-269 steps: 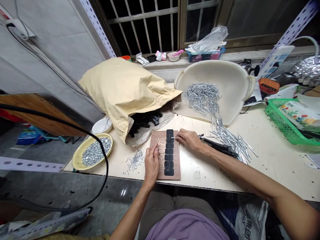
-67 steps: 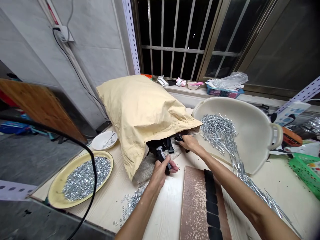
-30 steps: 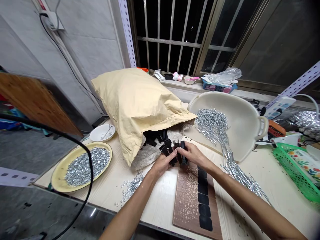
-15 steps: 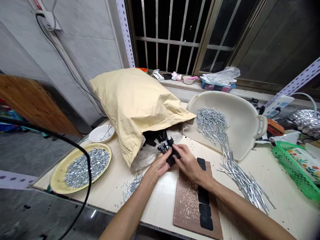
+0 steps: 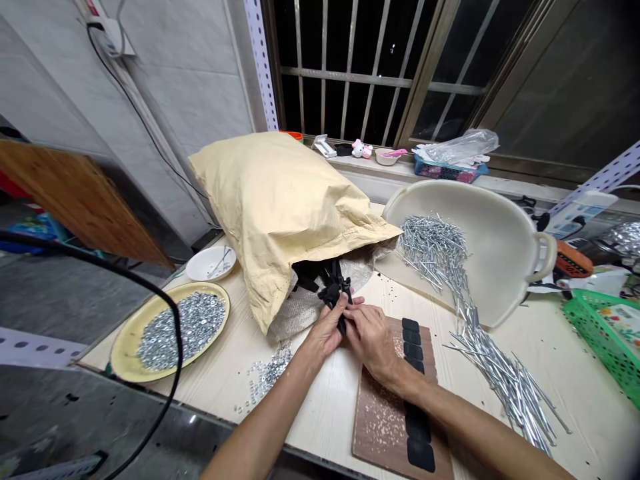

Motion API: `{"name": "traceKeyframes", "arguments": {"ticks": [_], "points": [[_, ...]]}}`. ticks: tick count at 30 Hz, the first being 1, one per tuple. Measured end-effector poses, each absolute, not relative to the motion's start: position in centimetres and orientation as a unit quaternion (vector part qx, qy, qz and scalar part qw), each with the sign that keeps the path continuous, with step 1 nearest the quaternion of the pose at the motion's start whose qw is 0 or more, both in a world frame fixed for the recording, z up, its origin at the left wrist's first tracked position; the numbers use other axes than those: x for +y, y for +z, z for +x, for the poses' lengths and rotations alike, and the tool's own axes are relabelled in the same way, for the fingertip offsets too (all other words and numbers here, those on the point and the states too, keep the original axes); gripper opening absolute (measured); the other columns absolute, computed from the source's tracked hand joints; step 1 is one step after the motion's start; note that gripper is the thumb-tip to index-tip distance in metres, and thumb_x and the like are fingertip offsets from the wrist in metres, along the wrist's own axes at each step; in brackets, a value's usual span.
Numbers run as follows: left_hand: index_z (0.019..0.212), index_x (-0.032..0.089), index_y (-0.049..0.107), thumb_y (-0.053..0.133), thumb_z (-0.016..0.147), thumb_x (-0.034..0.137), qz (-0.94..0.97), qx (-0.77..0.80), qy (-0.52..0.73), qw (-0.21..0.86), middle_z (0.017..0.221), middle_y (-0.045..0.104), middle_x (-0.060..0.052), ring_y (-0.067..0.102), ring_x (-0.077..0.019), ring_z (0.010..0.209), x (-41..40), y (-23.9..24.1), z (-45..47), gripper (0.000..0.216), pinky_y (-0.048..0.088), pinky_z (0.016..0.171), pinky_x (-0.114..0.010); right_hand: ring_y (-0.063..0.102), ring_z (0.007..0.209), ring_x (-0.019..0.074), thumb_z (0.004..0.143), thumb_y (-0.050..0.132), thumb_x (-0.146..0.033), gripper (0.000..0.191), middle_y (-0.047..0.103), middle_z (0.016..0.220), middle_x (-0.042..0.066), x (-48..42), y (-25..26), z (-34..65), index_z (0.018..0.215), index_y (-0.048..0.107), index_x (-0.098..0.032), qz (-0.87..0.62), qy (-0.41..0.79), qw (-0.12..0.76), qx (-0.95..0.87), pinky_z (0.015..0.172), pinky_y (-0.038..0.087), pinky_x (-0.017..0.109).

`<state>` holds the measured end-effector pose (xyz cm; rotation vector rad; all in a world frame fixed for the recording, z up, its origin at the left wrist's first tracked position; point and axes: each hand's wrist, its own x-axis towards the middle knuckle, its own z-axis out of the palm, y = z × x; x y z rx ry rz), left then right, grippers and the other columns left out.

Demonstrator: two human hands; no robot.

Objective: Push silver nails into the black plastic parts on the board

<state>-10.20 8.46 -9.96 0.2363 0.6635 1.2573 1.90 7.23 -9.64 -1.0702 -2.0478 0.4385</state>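
Observation:
My left hand (image 5: pixel 327 328) is closed around a black plastic part (image 5: pixel 334 293) in front of the sack's mouth. Pressed against the same part from the right is my right hand (image 5: pixel 373 337), its fingers bent together; the part's exact kind is unclear. Behind them, a large cream sack (image 5: pixel 295 193) lies with its opening toward me, and more black pieces (image 5: pixel 307 275) show inside. A brown board (image 5: pixel 375 427) under my right forearm carries a row of black rounded pads (image 5: pixel 419 453) and pale crumbs. Small clear-looking nuts or rings (image 5: pixel 270 370) lie scattered by my left forearm.
A yellow plate (image 5: pixel 120 353) of small metal pieces and a white bowl (image 5: pixel 196 265) stand left. Long metal pins (image 5: pixel 520 393) spill rightward from a cream scoop-like basin (image 5: pixel 500 233). A green basket (image 5: pixel 600 347) sits far right. A black cable (image 5: pixel 176 340) hangs across the left foreground.
The view has shifted slightly, so the scene sits a little further right. My right hand has closed in beside my left, and both hands now cover more of the black part.

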Motion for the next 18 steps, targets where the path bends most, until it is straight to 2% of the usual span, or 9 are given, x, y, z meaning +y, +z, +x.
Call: {"name": "traceKeyframes", "arguments": {"ticks": [4,6,8,10,13,16,18], "points": [[0.088,0.013,0.062,0.084,0.054,0.024,0.111,0.395,0.62,0.669,0.067,0.061,0.001,0.057,-0.009,0.056,8.8,-10.5,-10.3,0.042,0.05,0.053,-0.021,0.063,0.083,0.0159,0.093,0.036,-0.03,0.031,0.067,0.095,0.006,11.1,-7.7,1.9,0.109,0.06,-0.018,-0.473,0.267,0.333,-0.771,0.07,0.049,0.028],[0.081,0.012,0.06,0.084,0.052,0.026,0.126,0.433,0.62,0.642,0.057,0.054,0.005,0.049,-0.0064,0.046,8.9,-10.7,-10.2,0.04,0.044,0.043,-0.019,0.063,0.083,0.0154,0.093,0.035,-0.031,0.033,0.068,0.092,0.005,14.7,-7.0,1.3,0.102,0.063,-0.016,-0.562,0.215,0.202,-0.773,0.071,0.047,0.025],[0.074,0.012,0.058,0.083,0.052,0.031,0.144,0.453,0.618,0.626,0.053,0.05,0.006,0.045,-0.0057,0.042,9.0,-10.8,-10.2,0.039,0.042,0.04,-0.019,0.064,0.079,0.0192,0.087,0.047,-0.036,0.029,0.069,0.082,0.007,17.8,-6.8,0.0,0.087,0.067,-0.015,-0.585,0.203,0.139,-0.773,0.067,0.045,0.026],[0.069,0.012,0.057,0.081,0.054,0.036,0.164,0.476,0.617,0.605,0.051,0.049,0.006,0.045,-0.0063,0.042,9.0,-10.9,-10.3,0.037,0.045,0.043,-0.021,0.064,0.077,0.0231,0.078,0.059,-0.036,0.023,0.068,0.076,0.009,19.6,-6.8,-1.6,0.077,0.067,-0.014,-0.597,0.195,0.101,-0.771,0.063,0.044,0.028],[0.067,0.011,0.061,0.075,0.061,0.042,0.237,0.553,0.605,0.522,0.057,0.058,-0.001,0.055,-0.0119,0.049,9.0,-11.0,-10.5,0.034,0.051,0.055,-0.028,0.063,0.084,0.0246,0.074,0.063,-0.028,0.016,0.068,0.083,0.012,19.7,-6.6,-2.7,0.081,0.065,-0.014,-0.618,0.168,0.076,-0.764,0.067,0.044,0.028],[0.082,0.013,0.067,0.071,0.066,0.035,0.389,0.624,0.583,0.346,0.079,0.069,-0.009,0.065,-0.0231,0.076,8.8,-10.7,-11.0,0.028,0.052,0.074,-0.037,0.059,0.098,0.0236,0.078,0.057,-0.024,0.022,0.064,0.103,0.015,17.9,-5.8,-1.1,0.098,0.061,-0.014,-0.641,0.128,0.088,-0.752,0.077,0.042,0.029],[0.103,0.017,0.064,0.067,0.07,0.027,0.524,0.595,0.561,0.238,0.103,0.068,-0.01,0.061,-0.0271,0.101,8.6,-10.2,-11.1,0.035,0.046,0.092,-0.042,0.057,0.096,0.0205,0.082,0.052,-0.026,0.023,0.064,0.103,0.011,16.1,-5.3,1.2,0.101,0.059,-0.015,-0.621,0.137,0.111,-0.764,0.077,0.04,0.028]]}}
